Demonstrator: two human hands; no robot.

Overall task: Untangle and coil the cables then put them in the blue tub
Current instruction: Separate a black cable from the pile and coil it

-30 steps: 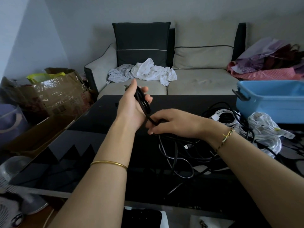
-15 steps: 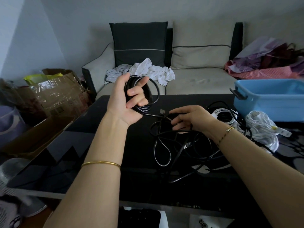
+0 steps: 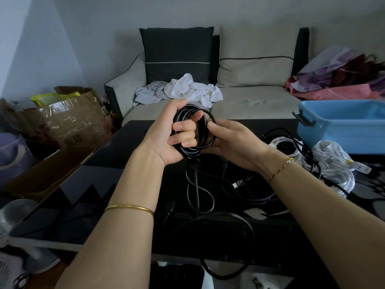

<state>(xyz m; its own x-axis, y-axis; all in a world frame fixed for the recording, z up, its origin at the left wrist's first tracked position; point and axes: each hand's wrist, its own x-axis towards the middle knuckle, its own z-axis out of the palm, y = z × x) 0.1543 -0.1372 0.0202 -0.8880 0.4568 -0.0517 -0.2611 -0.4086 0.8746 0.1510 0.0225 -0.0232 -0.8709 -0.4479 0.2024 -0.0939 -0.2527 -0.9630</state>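
Note:
My left hand (image 3: 166, 134) grips a coil of black cable (image 3: 203, 130) above the black table (image 3: 129, 163), fingers curled through the loops. My right hand (image 3: 231, 140) holds the coil's right side, thumb on the outer loop. The cable's free length hangs down into a tangle of black cables (image 3: 208, 195) on the table. A heap of white cables (image 3: 331, 163) lies to the right, in front of the blue tub (image 3: 343, 126) at the table's right edge.
A sofa (image 3: 250, 101) with cushions and crumpled clothes stands behind the table. Cardboard boxes (image 3: 68, 119) sit on the floor to the left. A fan (image 3: 12, 226) is at the lower left.
My right hand rose from the tangle on the table to the coil, laying another loop onto it. My left hand kept its grip on the coil and shifted slightly right.

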